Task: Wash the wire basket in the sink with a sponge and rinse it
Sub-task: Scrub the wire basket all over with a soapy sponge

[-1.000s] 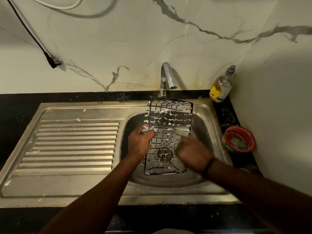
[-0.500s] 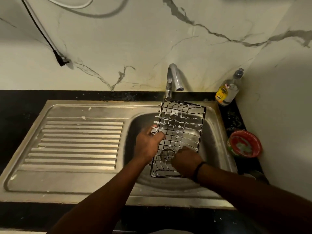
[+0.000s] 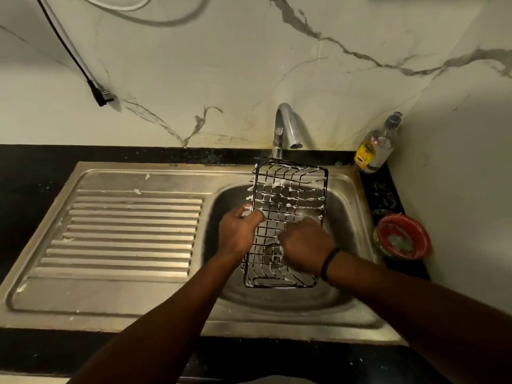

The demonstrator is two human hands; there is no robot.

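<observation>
Scrubbing is the step in hand, I judge: the wire basket (image 3: 288,217) is held tilted over the bowl of the steel sink (image 3: 357,217), its far end up near the faucet (image 3: 284,126) and its near end low in the bowl. The left hand (image 3: 239,234) grips the left rim of the basket, with the thumb curled over the wire and the fingers behind it. The right hand (image 3: 304,245) lies on the grid with the fingers bent down; it probably presses a sponge against the wires, but the sponge itself is hidden under the hand, so I cannot tell whether the hand is closed on anything. No water comes out of the faucet, so the rinsing is not yet begun. The next move calls for firm holding by the left hand while the other rubs along the remaining wires, and later for opening the water and turning the basket under it. The basket is a dark, rectangular grid of thin wires with raised sides, and white foam clings to many crossings, mostly in the upper half and along the left rim. A soap bottle (image 3: 375,151) stands at the back right corner, well apart from the basket.
</observation>
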